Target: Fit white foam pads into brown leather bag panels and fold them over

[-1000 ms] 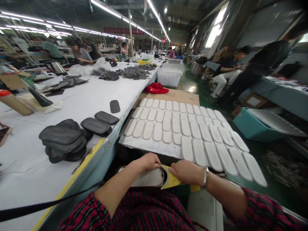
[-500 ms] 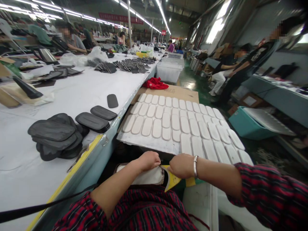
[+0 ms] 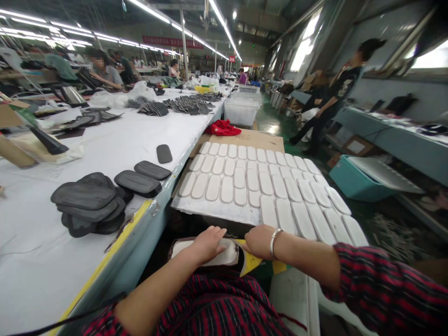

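In front of my body lies an oblong white-topped pad (image 3: 229, 254) with a dark edge. My left hand (image 3: 209, 245) rests over it, fingers stretched out and thumb apart. My right hand (image 3: 261, 241), with a silver bangle at its wrist, is curled closed at the pad's right end. Its fingers are on a yellow pointed piece (image 3: 250, 264), which sticks out below the hand; the fingertips are partly hidden. Just beyond the hands, rows of white oval pads (image 3: 227, 189) lie on a board (image 3: 217, 207), some overlapping.
On the white table (image 3: 140, 130) to my left are a pile of black oval pads (image 3: 86, 203), a smaller stack (image 3: 138, 183) and a single pad (image 3: 164, 153). A red cloth (image 3: 223, 127) lies on cardboard. A teal bin (image 3: 360, 179) stands right; a person (image 3: 338, 93) leans beyond.
My left hand has uncurled from its closed grip and lies flatter on the pad. My right hand stays at the yellow piece. The view has shifted slightly.
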`<state>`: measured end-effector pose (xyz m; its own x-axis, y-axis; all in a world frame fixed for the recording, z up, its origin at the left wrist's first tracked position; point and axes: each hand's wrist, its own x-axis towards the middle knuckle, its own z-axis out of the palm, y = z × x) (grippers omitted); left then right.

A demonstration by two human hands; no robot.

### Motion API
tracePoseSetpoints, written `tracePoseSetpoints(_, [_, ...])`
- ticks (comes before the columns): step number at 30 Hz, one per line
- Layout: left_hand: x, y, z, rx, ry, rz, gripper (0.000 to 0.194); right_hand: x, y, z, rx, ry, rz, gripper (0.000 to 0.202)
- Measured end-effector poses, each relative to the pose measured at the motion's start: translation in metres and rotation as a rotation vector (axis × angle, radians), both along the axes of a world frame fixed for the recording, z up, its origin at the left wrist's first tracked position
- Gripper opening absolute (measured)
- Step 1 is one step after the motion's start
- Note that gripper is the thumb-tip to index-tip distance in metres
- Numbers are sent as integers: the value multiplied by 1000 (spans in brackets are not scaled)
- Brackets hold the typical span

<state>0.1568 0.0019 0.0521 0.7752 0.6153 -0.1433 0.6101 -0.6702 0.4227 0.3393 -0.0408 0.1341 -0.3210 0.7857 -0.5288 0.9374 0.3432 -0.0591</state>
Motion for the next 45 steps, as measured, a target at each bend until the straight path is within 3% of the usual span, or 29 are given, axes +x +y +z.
tracePoseSetpoints(5, [-10, -10, -11, -55, -3, 110, 43, 38, -12, -13, 100, 138, -108, 52])
tracePoseSetpoints(7, [-8, -13, -14, -65, -9, 113, 44, 49, -14, -32, 75, 196, -141, 52])
tracePoseSetpoints(11, [-8, -15, -8, -136, -29, 106, 43, 46, -11, -82, 36, 245, -53, 41])
tracePoseSetpoints(14, [-9, -11, 0, -269, -80, 162, 45, 32, -5, -101, 78, 210, -64, 38])
tracePoseSetpoints(18, [0, 0, 1, -315, -165, 249, 69, 20, 2, -97, 179, 139, -147, 50])
tracePoseSetpoints(21, [9, 8, -5, -331, -153, 201, 78, 15, 1, -92, 251, 113, -172, 46])
tracePoseSetpoints(27, [10, 12, -13, -307, -163, 132, 67, 8, -7, -93, 310, 119, -205, 47])
tracePoseSetpoints(31, [8, 8, -13, -235, -207, 125, 59, 8, -10, -93, 359, 123, -143, 43])
tracePoseSetpoints(40, [5, -20, -16, -166, -217, 196, 35, 2, -29, -92, 287, 167, -182, 50])
tracePoseSetpoints(42, [3, -26, -16, -155, -200, 204, 31, 3, -28, -92, 269, 186, -129, 51])
tracePoseSetpoints(45, [-2, -28, -10, -167, -181, 177, 34, 18, -20, -91, 167, 267, 70, 32])
